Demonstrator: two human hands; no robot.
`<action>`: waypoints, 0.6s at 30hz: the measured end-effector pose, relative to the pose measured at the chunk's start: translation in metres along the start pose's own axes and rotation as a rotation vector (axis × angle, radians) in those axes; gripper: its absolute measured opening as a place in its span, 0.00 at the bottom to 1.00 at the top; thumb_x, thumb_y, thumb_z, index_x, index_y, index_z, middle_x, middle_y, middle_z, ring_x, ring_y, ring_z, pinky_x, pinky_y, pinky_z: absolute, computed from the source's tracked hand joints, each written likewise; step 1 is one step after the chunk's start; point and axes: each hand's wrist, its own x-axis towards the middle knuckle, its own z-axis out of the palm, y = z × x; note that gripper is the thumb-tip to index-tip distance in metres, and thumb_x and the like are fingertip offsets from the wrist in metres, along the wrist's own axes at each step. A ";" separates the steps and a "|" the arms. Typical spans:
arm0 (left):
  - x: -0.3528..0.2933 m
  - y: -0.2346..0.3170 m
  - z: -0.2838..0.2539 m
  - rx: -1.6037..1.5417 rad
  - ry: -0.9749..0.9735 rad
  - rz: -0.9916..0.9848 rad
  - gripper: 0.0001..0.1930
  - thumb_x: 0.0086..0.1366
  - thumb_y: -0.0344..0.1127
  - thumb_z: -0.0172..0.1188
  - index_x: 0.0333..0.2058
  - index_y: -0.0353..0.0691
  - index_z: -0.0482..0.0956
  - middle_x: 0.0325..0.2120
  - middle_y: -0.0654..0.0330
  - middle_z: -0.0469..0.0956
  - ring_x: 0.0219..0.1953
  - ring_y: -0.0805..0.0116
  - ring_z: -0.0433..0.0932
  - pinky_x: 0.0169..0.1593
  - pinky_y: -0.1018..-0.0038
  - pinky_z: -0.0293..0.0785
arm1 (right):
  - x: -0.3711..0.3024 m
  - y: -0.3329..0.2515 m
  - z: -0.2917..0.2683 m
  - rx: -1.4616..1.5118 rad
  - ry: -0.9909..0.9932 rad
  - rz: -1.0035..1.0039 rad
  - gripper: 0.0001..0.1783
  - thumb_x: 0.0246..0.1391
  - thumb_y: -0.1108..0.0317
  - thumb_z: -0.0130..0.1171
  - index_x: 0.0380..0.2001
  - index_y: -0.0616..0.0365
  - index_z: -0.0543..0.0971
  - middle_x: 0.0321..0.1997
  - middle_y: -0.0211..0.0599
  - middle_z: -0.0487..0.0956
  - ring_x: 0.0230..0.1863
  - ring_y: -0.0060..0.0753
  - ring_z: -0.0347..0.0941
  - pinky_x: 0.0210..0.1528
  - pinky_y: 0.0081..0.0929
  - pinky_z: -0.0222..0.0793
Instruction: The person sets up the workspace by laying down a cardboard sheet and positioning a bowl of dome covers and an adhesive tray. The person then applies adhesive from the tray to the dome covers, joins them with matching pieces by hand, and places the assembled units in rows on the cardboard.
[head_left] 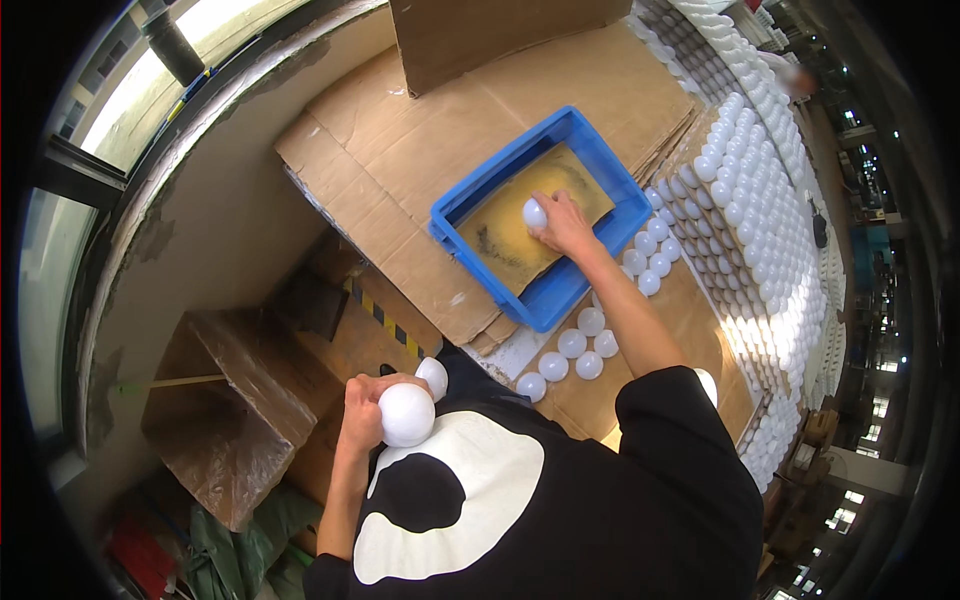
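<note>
My right hand (564, 225) reaches into a blue plastic bin (455, 194). Its fingers are closed round a small white globe (534, 213), which they hold at a yellowish, dark-stained pad (505, 235) lying in the bin. Whether the globe touches the pad, I cannot tell. Low on the left, close to my body, my left hand (362, 412) is closed on a white globe (407, 415). A second white globe (432, 376) shows just beyond its fingers, partly hidden; how it is held is unclear.
Loose white globes (572, 343) lie on cardboard right of the bin. Tall stacked layers of white globes (745, 215) rise farther right. Cardboard sheets (385, 165) cover the table, with an upright cardboard panel (480, 40) behind. A plastic-lined box (235, 400) stands at lower left.
</note>
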 end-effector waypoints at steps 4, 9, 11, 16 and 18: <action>-0.001 0.000 -0.003 -0.052 0.054 -0.076 0.37 0.52 0.63 0.49 0.29 0.24 0.80 0.32 0.46 0.80 0.35 0.59 0.79 0.44 0.69 0.74 | 0.001 0.002 0.007 0.000 0.037 -0.013 0.36 0.43 0.64 0.65 0.59 0.50 0.68 0.50 0.52 0.70 0.51 0.56 0.69 0.53 0.43 0.67; 0.001 0.007 -0.007 0.012 0.000 -0.011 0.36 0.51 0.62 0.51 0.29 0.23 0.80 0.32 0.46 0.80 0.34 0.59 0.79 0.42 0.69 0.74 | 0.005 -0.007 0.009 -0.141 0.046 0.009 0.30 0.42 0.65 0.66 0.52 0.52 0.71 0.44 0.56 0.72 0.44 0.56 0.73 0.45 0.43 0.73; 0.001 0.012 -0.006 0.000 0.005 -0.014 0.34 0.50 0.59 0.52 0.29 0.23 0.80 0.32 0.46 0.80 0.33 0.59 0.80 0.41 0.69 0.75 | 0.006 -0.005 0.016 -0.149 0.071 0.008 0.29 0.42 0.65 0.66 0.51 0.54 0.71 0.43 0.57 0.72 0.43 0.57 0.73 0.45 0.44 0.73; -0.004 0.021 -0.007 -0.004 -0.046 0.018 0.32 0.47 0.56 0.53 0.30 0.24 0.81 0.32 0.48 0.80 0.33 0.60 0.79 0.40 0.68 0.75 | 0.009 -0.004 0.009 -0.129 0.035 0.026 0.31 0.41 0.64 0.66 0.52 0.52 0.73 0.41 0.57 0.75 0.43 0.57 0.74 0.45 0.46 0.72; -0.007 0.018 -0.008 0.059 -0.071 0.028 0.31 0.51 0.54 0.46 0.29 0.23 0.80 0.32 0.48 0.80 0.32 0.60 0.79 0.40 0.69 0.75 | 0.006 0.003 0.001 0.038 0.009 0.007 0.32 0.41 0.63 0.67 0.53 0.56 0.74 0.41 0.55 0.77 0.41 0.50 0.76 0.45 0.44 0.72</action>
